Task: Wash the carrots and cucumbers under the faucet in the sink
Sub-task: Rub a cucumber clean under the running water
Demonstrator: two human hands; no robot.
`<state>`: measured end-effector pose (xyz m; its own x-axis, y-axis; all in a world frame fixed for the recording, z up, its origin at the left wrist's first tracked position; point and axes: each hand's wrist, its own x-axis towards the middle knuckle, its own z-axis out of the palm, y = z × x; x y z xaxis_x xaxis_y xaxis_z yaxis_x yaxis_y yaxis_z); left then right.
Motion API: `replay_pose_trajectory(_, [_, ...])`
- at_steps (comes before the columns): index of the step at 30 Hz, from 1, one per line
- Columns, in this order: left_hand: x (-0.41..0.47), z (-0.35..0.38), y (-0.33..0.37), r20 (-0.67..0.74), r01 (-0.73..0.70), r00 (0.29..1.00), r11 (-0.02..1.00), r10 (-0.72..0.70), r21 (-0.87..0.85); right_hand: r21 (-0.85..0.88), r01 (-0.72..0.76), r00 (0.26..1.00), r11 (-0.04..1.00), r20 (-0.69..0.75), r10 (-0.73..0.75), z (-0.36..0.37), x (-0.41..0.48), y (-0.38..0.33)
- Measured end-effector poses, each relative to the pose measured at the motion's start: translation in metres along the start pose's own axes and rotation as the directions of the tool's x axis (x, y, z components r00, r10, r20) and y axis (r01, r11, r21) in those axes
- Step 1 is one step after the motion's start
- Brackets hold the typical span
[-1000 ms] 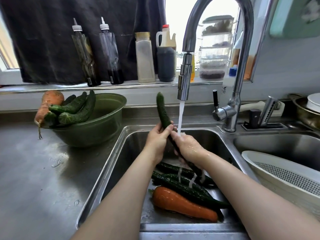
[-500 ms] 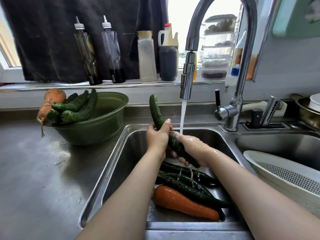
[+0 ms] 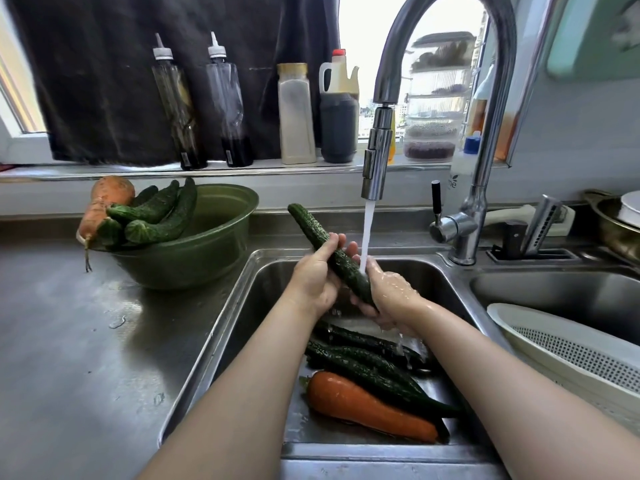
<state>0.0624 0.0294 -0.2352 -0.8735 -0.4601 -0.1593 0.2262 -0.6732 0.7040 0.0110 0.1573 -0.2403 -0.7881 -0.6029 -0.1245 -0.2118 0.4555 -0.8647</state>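
A cucumber (image 3: pixel 310 226) slants over the sink (image 3: pixel 239 306), its lower part meeting the water from the faucet (image 3: pixel 377 157). The left hand (image 3: pixel 311 282) is wrapped round its middle; the right hand (image 3: pixel 394 296) curls round the lower end. Under them on the sink floor lie wet cucumbers (image 3: pixel 363 362) and a carrot (image 3: pixel 367 407). A green bowl (image 3: pixel 194 261) on the counter (image 3: pixel 69 358) holds a further pile (image 3: pixel 156 216) of both, apparently waiting, so the washing looks about half done.
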Motion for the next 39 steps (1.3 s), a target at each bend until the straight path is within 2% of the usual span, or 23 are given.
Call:
replay_pose_trajectory(1, [0.003,-0.002,-0.001,-0.053,-0.014,0.998,1.0,0.015,0.016,-0.057,0.069,0.998,0.996,0.02,-0.068,0.001,0.004,0.003])
replay_pose_trajectory(3, [0.009,-0.009,-0.001,-0.172,-0.056,0.984,0.998,0.055,-0.002,-0.107,0.084,0.996,0.991,0.037,-0.081,0.0,0.005,0.0])
replay_pose_trajectory(5, [0.014,-0.019,0.003,-0.251,-0.111,0.963,0.993,0.099,-0.034,-0.044,0.175,0.979,0.984,0.118,-0.169,0.004,0.002,-0.004])
replay_pose_trajectory(7, [0.015,-0.025,0.007,-0.275,-0.157,0.951,0.987,0.144,-0.027,-0.06,0.254,0.962,0.965,0.121,-0.246,0.012,0.001,-0.009])
replay_pose_trajectory(9, [0.014,-0.026,0.006,-0.235,-0.123,0.964,0.992,0.125,0.023,-0.194,0.308,0.951,0.931,0.041,-0.306,0.018,0.001,-0.009])
replay_pose_trajectory(12, [0.009,-0.022,0.001,-0.144,-0.023,0.989,0.995,0.038,0.102,-0.371,0.278,0.951,0.886,-0.026,-0.309,0.013,-0.002,-0.009])
replay_pose_trajectory(14, [0.009,-0.02,-0.003,-0.059,0.002,0.998,0.991,0.005,0.131,-0.406,0.226,0.965,0.886,-0.032,-0.261,0.008,0.001,-0.009])
replay_pose_trajectory(16, [0.006,-0.016,-0.006,0.039,0.043,0.998,0.991,-0.048,0.129,-0.367,0.127,0.985,0.922,-0.064,-0.161,0.003,0.003,-0.009])
replay_pose_trajectory(18, [0.003,-0.011,-0.008,0.061,0.08,0.994,0.991,-0.087,0.108,-0.242,0.03,0.991,0.97,-0.122,-0.061,0.0,0.005,-0.001])
replay_pose_trajectory(20, [0.006,-0.011,-0.008,0.047,0.056,0.997,0.986,-0.064,0.158,0.016,0.015,0.995,1.0,-0.1,-0.013,0.001,0.004,0.005])
replay_pose_trajectory(22, [0.005,-0.012,-0.01,0.016,-0.004,1.0,0.964,0.0,0.267,0.147,0.053,0.996,0.988,-0.076,-0.042,0.005,0.003,0.008])
replay_pose_trajectory(25, [0.003,-0.013,-0.018,-0.014,-0.036,0.999,0.894,0.048,0.447,0.196,0.129,0.988,0.972,-0.115,-0.107,0.013,0.008,0.008])
replay_pose_trajectory(29, [0.003,-0.009,-0.021,0.021,-0.084,0.996,0.827,0.087,0.556,0.135,0.102,0.985,0.986,-0.153,-0.081,0.013,0.01,0.007])
replay_pose_trajectory(32, [0.0,-0.006,-0.016,0.068,-0.073,0.997,0.849,0.044,0.524,0.169,0.0,0.997,0.986,-0.075,0.013,0.002,0.006,0.0])
replay_pose_trajectory(34, [-0.001,-0.005,-0.014,0.1,-0.061,0.995,0.9,0.019,0.432,0.235,-0.104,0.991,0.966,0.111,0.079,-0.007,0.002,0.003])
replay_pose_trajectory(36, [-0.002,-0.002,-0.011,0.124,-0.097,0.99,0.951,0.063,0.292,0.285,-0.131,0.949,0.95,0.313,0.037,-0.012,0.003,0.012])
replay_pose_trajectory(39, [-0.001,-0.001,-0.011,0.057,-0.159,0.987,0.975,0.152,0.153,0.39,-0.13,0.91,0.912,0.411,-0.046,-0.017,0.007,0.026])
